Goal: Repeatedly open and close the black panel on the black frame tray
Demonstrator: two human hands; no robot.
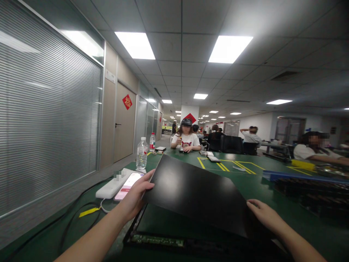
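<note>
A dark, glossy screen panel (188, 193) is held up at a tilt between my two hands. My left hand (142, 191) grips its left edge, thumb on the front and fingers behind. On the right edge, my right hand (260, 213) pinches the panel with the thumb in front; its other fingers are partly hidden. Beneath the panel lies a black frame (132, 227) on the green tabletop. A strip of green circuit board (156, 240) shows along the frame's near side. The panel covers much of the frame.
Left of my left hand lie a phone (128, 187), a white power strip (110, 185) and black cables (71, 214). Water bottles (141, 154) stand behind them. A person (188, 140) sits across the green table (231, 171). Dark parts (302, 193) are stacked at right.
</note>
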